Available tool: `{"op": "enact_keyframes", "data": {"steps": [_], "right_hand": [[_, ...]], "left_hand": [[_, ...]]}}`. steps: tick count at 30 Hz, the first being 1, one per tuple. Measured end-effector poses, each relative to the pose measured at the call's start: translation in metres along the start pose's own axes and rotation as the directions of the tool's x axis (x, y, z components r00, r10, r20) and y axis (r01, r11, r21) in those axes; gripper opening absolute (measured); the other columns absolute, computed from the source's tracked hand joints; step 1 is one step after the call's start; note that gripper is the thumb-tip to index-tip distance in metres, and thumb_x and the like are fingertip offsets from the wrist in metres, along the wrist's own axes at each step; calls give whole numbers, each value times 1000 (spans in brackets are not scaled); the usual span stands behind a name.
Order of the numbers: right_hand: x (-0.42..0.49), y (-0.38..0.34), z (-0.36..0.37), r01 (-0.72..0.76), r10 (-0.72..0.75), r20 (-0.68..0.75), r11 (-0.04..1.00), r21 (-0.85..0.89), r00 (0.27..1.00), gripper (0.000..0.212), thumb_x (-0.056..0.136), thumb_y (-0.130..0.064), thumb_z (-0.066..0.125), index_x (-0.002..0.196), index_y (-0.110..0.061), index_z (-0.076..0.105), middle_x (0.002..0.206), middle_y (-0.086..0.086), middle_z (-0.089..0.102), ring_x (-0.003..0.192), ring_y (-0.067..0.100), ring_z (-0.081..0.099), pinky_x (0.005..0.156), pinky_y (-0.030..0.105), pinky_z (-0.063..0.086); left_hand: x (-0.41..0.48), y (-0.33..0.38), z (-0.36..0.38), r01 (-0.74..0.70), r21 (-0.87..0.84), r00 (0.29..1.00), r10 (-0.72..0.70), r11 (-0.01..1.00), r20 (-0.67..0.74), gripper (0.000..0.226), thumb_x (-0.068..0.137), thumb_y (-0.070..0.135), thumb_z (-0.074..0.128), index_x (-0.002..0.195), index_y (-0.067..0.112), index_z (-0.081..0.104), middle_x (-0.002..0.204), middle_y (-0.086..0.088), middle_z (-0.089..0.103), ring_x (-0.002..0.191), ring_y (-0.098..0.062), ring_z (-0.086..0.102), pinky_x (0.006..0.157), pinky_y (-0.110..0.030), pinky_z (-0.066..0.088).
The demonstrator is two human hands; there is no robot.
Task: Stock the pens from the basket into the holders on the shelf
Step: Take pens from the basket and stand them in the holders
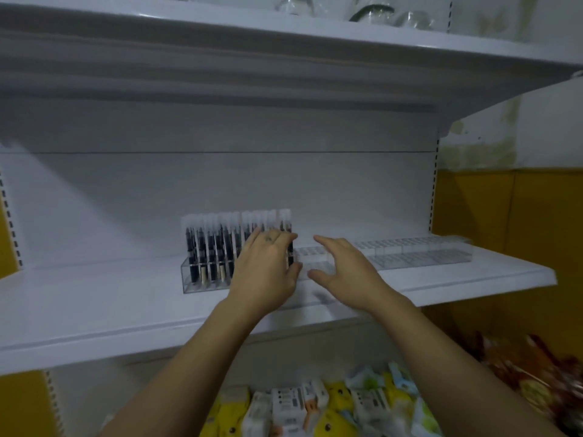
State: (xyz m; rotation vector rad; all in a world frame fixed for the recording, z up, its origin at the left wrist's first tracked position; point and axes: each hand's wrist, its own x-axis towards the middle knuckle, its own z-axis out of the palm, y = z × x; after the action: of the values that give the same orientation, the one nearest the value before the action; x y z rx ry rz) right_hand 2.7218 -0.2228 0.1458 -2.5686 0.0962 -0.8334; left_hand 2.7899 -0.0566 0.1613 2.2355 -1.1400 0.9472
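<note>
— On that white shelf (126,310), where are the pens (208,247)?
— Upright in the left end of the clear holder (202,287). The left hand (265,272) grips the rightmost ones. The right hand (344,269) hovers beside it, fingers spread, holding nothing, over empty slots (410,250).

White shelf (94,298); clear holder (205,287) — black pens (208,247) with frosted caps (220,217); yellow wall (504,216); yellow-and-white packets (315,408) below.
</note>
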Motion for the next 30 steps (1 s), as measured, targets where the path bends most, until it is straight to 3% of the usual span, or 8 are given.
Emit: {"op": "enact_keyframes", "data": {"steps": [3, 8, 13, 17, 22, 30], "right_hand": [[-32, 3, -4, -3, 2, -10, 999, -47, 1000, 69, 90, -45, 61, 150, -33, 27, 150, -6, 33, 134, 15, 37, 105, 26, 31], [-86, 11, 1, -34, 39, 38, 990, -134, 999, 70, 91, -41, 62, 150, -28, 28, 149, -4, 34, 135, 16, 35, 111, 33, 31], [-136, 27, 23, -89, 97, 83, 991, -96, 992, 66, 92, -37, 62, 149, -25, 30, 146, -2, 34, 135, 15, 33, 106, 22, 25], [-174, 50, 54, -203, 224, 173, 970, -132, 959, 67, 92, -46, 58, 149, -28, 27, 149, -5, 30, 135, 18, 34, 108, 35, 36], [-220, 84, 107, -294, 327, 302, 944, -149, 896, 70, 90, -44, 63, 149, -25, 31, 150, 0, 33, 135, 21, 36, 107, 35, 36], [-297, 137, 173, -466, 476, 514, 870, -159, 713, 71, 89, -35, 65, 149, -18, 32, 146, 10, 38, 132, 27, 40, 103, 37, 41]], "left_hand": [[-30, 8, 6, -40, 2, 999, 40, 999, 18, 49, 89, 37, 60, 134, 20, 51, 134, 1, 55, 127, -18, 46, 117, -32, 14], [-82, 22, 21, -55, 5, 995, 54, 998, 83, 47, 89, 42, 58, 132, 21, 54, 130, 2, 57, 123, -19, 49, 108, -33, 29], [-127, 37, 48, -21, 36, 987, 15, 999, 157, 47, 90, 48, 53, 132, 27, 52, 126, 7, 57, 121, -17, 47, 99, -32, 29], [-164, 44, 81, 28, 2, 958, -28, 1000, 285, 51, 91, 50, 50, 136, 27, 47, 134, 7, 53, 127, -16, 43, 104, -32, 24], [-214, 48, 127, 84, -6, 880, -72, 996, 469, 55, 91, 51, 51, 138, 25, 45, 140, 4, 49, 132, -17, 39, 110, -35, 20], [-288, 55, 190, 209, -18, 694, -135, 978, 707, 59, 89, 50, 54, 141, 23, 43, 144, -1, 47, 136, -21, 37, 117, -39, 18]]}}
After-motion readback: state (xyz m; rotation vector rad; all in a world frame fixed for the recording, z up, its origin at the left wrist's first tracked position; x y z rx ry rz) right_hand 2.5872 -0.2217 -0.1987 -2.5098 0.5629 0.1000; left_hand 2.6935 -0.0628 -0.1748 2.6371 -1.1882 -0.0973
